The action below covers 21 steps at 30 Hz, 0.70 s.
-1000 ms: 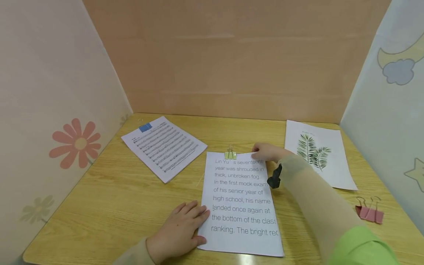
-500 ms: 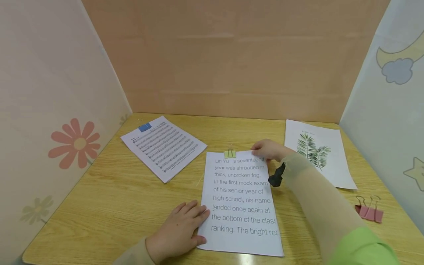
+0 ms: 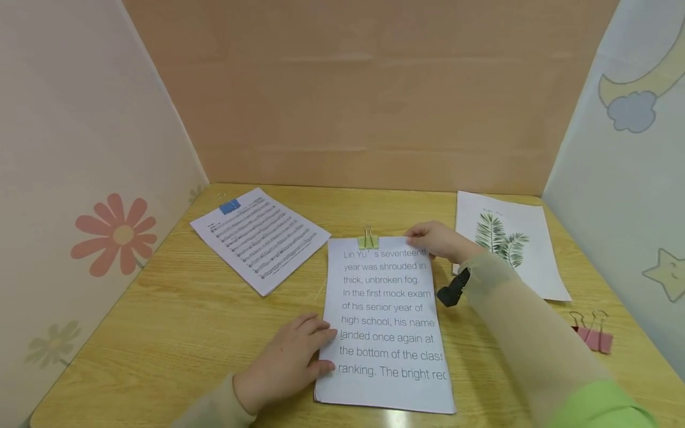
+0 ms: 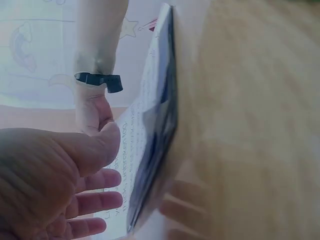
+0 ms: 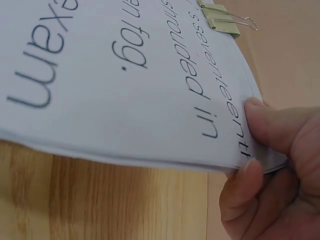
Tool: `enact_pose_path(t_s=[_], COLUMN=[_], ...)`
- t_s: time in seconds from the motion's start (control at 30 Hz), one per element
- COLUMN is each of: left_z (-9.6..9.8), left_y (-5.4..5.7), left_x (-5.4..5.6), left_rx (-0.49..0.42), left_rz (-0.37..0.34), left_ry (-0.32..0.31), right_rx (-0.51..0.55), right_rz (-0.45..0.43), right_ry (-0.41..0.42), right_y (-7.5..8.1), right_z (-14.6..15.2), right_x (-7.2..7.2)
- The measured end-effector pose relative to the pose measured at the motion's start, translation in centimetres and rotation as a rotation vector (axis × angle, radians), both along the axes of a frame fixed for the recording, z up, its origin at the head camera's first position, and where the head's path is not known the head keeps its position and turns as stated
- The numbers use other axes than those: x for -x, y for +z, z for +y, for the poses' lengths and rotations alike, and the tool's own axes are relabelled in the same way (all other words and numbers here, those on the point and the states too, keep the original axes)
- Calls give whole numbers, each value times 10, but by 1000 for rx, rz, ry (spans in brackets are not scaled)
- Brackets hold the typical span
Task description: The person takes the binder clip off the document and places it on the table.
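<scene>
Text pile (image 3: 382, 300): its clipped end is standing higher in the head view than half a second ago, while the near edge is staying about put; the far end seems to be rising off the tabletop (image 3: 160, 309).
Yellow-green clip (image 3: 368, 242): biting the top edge left of the right grip and rising with it, so the sheets are apparently moving as one bundle.
Right grip (image 3: 437, 240): pinching the far right corner, thumb and fingers closing narrowly round the paper.
Left grip (image 3: 286, 365): lying relaxed at the pile's lower left edge, fingers loosely spread; the left wrist view is blurring, so I cannot tell how firmly it is touching.
Music sheets (image 3: 259, 238): lying well beyond the left grip.
Palm-leaf sheet (image 3: 500, 238): lying just right of the right grip.
Pink clips (image 3: 595, 340): resting farther right of it, nearer the person.
</scene>
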<state>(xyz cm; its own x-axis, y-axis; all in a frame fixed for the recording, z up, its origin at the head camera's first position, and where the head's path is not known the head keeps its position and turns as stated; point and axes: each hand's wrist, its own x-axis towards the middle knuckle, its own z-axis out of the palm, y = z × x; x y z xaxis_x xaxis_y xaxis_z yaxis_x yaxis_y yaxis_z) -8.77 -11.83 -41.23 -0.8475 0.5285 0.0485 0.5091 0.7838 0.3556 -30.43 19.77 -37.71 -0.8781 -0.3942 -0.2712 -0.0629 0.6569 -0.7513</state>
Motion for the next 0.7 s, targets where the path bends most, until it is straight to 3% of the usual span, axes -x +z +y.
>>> enact_pose_path(t_s=[0.13, 0.3, 0.47, 0.7], left_z=[1, 2, 6, 17], left_y=[12, 32, 55, 79], left_x=[12, 38, 73, 127], left_rx=[-33, -99, -118, -92], left_rz=[20, 50, 119, 64], left_ry=[18, 69, 123, 170], right_rx=[25, 50, 50, 63], right_rz=[14, 24, 40, 56], right_ry=[9, 15, 19, 9], right_y=[5, 12, 18, 26], right_z=[1, 1, 1, 0], right_x=[-4, -10, -15, -21])
